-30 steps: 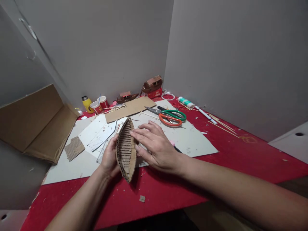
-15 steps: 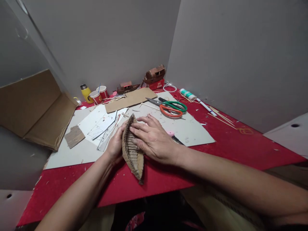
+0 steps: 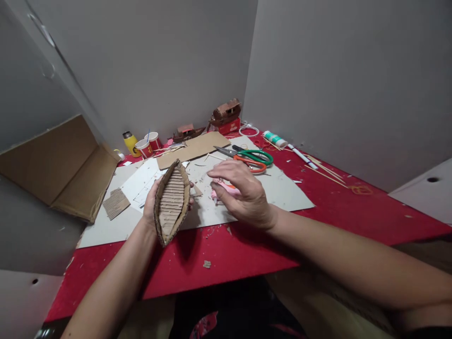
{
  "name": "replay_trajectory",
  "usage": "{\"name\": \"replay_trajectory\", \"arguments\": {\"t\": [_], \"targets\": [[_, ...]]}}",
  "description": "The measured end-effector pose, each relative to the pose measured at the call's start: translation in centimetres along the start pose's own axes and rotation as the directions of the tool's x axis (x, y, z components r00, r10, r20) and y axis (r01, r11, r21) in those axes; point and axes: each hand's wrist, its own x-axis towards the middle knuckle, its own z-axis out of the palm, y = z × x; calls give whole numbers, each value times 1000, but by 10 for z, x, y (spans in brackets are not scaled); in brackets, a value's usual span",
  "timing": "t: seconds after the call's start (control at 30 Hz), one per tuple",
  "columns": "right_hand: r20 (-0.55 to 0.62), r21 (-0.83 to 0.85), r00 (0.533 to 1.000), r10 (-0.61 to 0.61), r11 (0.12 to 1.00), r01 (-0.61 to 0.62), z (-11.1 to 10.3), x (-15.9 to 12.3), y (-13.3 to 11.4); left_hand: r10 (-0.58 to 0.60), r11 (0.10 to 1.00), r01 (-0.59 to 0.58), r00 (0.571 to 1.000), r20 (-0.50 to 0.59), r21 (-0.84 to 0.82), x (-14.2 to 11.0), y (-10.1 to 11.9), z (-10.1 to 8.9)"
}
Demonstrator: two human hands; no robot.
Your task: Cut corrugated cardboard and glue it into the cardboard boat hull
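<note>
A small corrugated cardboard boat hull, pointed at both ends with ribbed cardboard inside, rests in my left hand. The fingers pass beneath it and their tips show at its right side. My right hand is apart from the hull, over the table to its right. Its fingers are curved, with a gap between thumb and forefinger, and nothing is in them. Below and behind that hand lies a pink object with an orange part, mostly hidden, so its kind is unclear. Scissors with green and orange handles lie just beyond.
Two brown model boats stand at the back, near paper cups and a yellow bottle. A cardboard box is at left. Flat cardboard, drawn sheets, thin sticks and a scrap lie about.
My right hand has come off the hull and moved right, over the pink object. My left hand has shifted the hull left and turned its inside upward. A cardboard scrap now shows near the front edge.
</note>
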Motion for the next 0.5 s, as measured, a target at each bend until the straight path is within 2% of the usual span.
{"name": "replay_trajectory", "arguments": {"t": [0.07,0.27,0.4,0.5], "targets": [[9,50,1000,8,999,-9,1,1,2,-2,1000,2,1000,24,3,-1,6,-3],[135,125,989,57,989,-74,5,-2,6,71,996,-76,991,116,38,-4,15,-11],[182,158,983,37,985,-67,5,-3,3,110,993,-113,990,86,30,-9,19,-7],[245,182,968,60,977,-107,4,-3,0,150,989,-150,988,-25,-18,-11,21,-2]]}}
